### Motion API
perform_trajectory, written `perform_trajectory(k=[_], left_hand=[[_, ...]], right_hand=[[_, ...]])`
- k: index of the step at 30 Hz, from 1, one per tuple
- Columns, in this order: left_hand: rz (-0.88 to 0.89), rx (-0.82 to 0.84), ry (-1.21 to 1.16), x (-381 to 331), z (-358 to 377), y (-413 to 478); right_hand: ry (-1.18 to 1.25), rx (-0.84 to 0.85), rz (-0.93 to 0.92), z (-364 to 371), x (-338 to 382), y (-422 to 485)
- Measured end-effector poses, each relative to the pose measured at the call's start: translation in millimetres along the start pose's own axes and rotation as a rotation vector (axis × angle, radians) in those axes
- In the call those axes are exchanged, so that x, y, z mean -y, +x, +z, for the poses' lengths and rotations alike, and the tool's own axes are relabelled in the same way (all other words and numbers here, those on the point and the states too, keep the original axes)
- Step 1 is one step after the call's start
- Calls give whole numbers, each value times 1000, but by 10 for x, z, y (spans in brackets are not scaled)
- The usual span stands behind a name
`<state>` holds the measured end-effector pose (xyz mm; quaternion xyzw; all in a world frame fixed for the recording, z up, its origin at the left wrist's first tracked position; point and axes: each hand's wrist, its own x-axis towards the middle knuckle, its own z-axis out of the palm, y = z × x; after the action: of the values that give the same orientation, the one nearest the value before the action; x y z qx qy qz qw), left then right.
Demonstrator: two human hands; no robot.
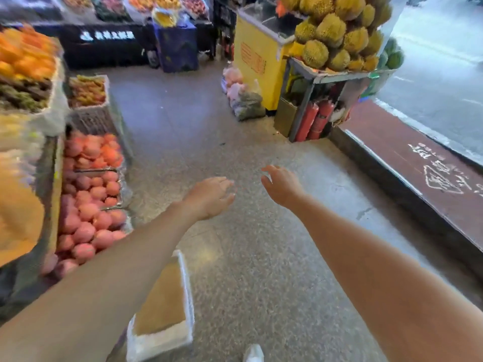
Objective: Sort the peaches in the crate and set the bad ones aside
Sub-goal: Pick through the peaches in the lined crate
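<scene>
Left hand [211, 197] and right hand [281, 185] outstretched over floor [261, 257] — fingers relaxed, holding nothing, peaches [88, 205] crated at left, white tray [163, 338] below.

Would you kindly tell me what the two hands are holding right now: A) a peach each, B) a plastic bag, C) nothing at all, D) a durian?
C: the left hand and right hand are both open and empty over the floor, apart from the peaches at the left.

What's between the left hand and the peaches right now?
Head view: only a strip of bare floor separates the empty left hand from the peaches.
</scene>
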<state>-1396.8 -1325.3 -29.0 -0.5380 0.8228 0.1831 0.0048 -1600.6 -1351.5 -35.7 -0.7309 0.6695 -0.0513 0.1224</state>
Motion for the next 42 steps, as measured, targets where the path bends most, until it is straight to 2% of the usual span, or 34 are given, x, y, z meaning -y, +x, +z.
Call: perform_trajectory(k=[4,11,20,25,30,33,38,42], left_hand=[[-238,-105,-68,581,-227,11],[-661,-305,-89,1632,-611,-342],[-1128,-490,-154,2661,-745,-1107],[-1398,-598,-166,3035,-696,-1538],[-1626,-605,-195,3326,-585,-1837],[-1779,-536,-207,3441,-524,-1906],[-1891,-550,-295,3483,-423,-1943],[-1934,-622,-309,3539,-379,-2051]], right_hand=[[24,52,-233,18,588,759],[107,105,-653,262,2134,1683],[169,237,-1070,598,3932,2067],[156,382,-1304,905,4901,2124],[126,448,-1582,1120,5710,2123],[109,481,-1728,1242,6010,2139],[58,497,-1873,1377,6353,2100],[80,538,-1910,1458,6611,2014]])
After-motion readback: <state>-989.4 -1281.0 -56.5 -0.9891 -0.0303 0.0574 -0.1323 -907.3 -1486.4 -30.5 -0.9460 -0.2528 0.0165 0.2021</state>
